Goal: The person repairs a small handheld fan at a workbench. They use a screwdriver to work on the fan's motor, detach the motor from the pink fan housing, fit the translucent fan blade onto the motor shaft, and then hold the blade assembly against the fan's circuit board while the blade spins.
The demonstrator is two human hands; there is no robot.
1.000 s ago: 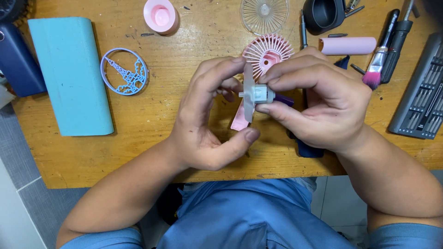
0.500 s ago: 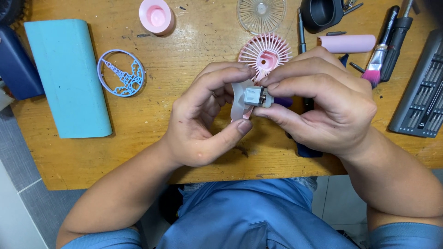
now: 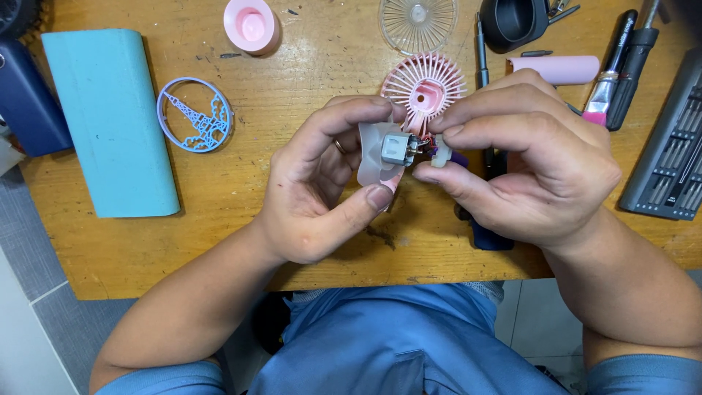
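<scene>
Both my hands meet over the middle of the wooden table (image 3: 307, 110). My left hand (image 3: 318, 186) pinches a translucent white fan blade piece (image 3: 371, 159) with a small silver motor (image 3: 397, 148) at its hub. My right hand (image 3: 530, 161) grips the motor's other end, where red wires and a small white part (image 3: 441, 151) show between thumb and forefinger. A pink round fan grille (image 3: 425, 85) lies on the table just behind my fingers, partly hidden by them.
A teal box (image 3: 110, 121) and a dark blue case (image 3: 25, 102) lie at the left, with a lilac round ornament (image 3: 194, 115) beside them. A pink cap (image 3: 251, 24), clear grille (image 3: 417, 22), black cup (image 3: 513, 22), pink cylinder (image 3: 559, 69), brush (image 3: 604, 91) and screwdriver-bit case (image 3: 669, 146) sit at the back and right.
My hands have rotated the motor assembly slightly; the white blade piece now faces left and the motor's wired end has come into view by my right fingertips.
</scene>
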